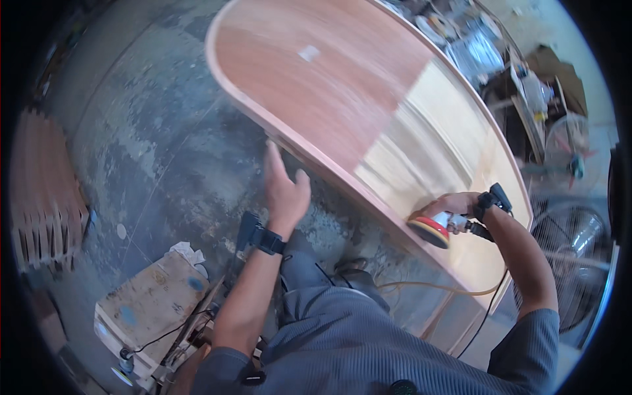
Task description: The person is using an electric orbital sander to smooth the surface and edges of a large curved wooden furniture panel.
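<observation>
L hand (pixel 286 191): fingers spread, nr panel (pixel 316 105) long edge, contact unclear | R hand (pixel 457 203): gripping rnd sander (pixel 429 232) | sander @ panel's nr rim, twd R end | wood stack (pixel 46 191) well L of panel | fan (pixel 571 247) R of panel

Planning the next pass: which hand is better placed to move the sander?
Probably the right hand: it grips the sander over the panel, while the left hand is empty near the rim.
</observation>
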Motion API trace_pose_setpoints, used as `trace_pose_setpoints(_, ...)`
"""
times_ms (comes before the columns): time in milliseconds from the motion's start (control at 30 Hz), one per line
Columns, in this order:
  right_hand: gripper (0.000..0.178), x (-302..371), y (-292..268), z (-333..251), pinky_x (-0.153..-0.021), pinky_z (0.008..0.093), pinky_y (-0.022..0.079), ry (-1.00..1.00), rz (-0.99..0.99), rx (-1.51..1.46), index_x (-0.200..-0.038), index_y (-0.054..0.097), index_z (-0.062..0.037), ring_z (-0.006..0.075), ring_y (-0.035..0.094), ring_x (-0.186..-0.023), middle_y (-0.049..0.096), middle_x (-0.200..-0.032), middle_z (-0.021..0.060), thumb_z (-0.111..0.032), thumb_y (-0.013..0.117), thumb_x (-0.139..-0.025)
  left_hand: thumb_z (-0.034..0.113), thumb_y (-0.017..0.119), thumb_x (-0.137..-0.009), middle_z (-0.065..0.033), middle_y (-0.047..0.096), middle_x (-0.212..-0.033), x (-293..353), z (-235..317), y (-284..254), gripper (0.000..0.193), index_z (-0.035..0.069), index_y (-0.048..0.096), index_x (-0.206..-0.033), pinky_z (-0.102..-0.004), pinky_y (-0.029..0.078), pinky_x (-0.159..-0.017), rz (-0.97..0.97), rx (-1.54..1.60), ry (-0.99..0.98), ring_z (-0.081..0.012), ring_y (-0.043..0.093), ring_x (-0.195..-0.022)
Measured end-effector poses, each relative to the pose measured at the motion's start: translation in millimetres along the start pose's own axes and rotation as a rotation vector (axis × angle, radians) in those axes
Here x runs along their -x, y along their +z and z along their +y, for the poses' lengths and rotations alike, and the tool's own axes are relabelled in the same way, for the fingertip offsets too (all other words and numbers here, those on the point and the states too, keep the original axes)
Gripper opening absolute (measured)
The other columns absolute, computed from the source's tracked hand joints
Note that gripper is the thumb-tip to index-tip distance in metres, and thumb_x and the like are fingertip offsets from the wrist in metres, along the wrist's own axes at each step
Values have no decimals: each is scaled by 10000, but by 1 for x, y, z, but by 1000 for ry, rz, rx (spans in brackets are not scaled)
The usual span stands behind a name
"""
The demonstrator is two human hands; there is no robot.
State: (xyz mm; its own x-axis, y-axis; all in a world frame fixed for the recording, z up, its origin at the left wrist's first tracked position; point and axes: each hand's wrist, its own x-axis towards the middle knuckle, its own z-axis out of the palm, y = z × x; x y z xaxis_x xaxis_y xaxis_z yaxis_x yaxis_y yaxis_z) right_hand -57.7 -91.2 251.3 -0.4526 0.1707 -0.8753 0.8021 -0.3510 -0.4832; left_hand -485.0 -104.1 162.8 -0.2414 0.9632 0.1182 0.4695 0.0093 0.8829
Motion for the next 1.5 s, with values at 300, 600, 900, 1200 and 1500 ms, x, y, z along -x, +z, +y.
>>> trace_pose_setpoints(300,513,-29,-47,-206,-383,290,523,37,223,-73,-1400,622,-168,164,651,-466,680,-667,84,-483,585,-997,20,648,-802,-371,316,-1600,92,60,42,1078,9,-17,-1650,-501,420,-1152,-330,135,30,-519,446,-1399)
trace_pose_setpoints(600,441,-54,5,-246,-458,381,585,-166,371,-187,-1178,694,-71,225,707,-554,726,-796,114,-455,600,-982,58,686,-756,-365,302,-1604,230,72,85,1087,-96,40,-1616,-523,517,-999,-278,30,130,-514,607,-1161)
trace_pose_setpoints(900,480,-51,-28,-282,-365,280,458,143,282,-45,-1067,750,-72,166,624,-442,667,-632,81,-519,672,-911,72,640,-790,-398,587,-1307,111,45,32,1068,72,26,-1665,-557,519,-975,-505,41,-67,-548,625,-1101)
trace_pose_setpoints(1200,389,34,33,-120,-395,242,459,39,167,-181,-1123,759,-111,101,602,-475,648,-659,20,-440,650,-945,139,669,-910,-187,754,-1049,40,72,1,232,53,755,-1108,-474,562,-845,58,37,282,-411,707,-990)
trace_pose_setpoints(1500,508,89,98,158,-595,388,540,356,416,-106,-930,762,-33,256,692,-691,729,-830,138,-521,726,-791,185,712,-950,-78,684,-1022,27,67,53,114,97,725,-1022,-474,424,-977,-270,-564,936,-326,607,-1017)
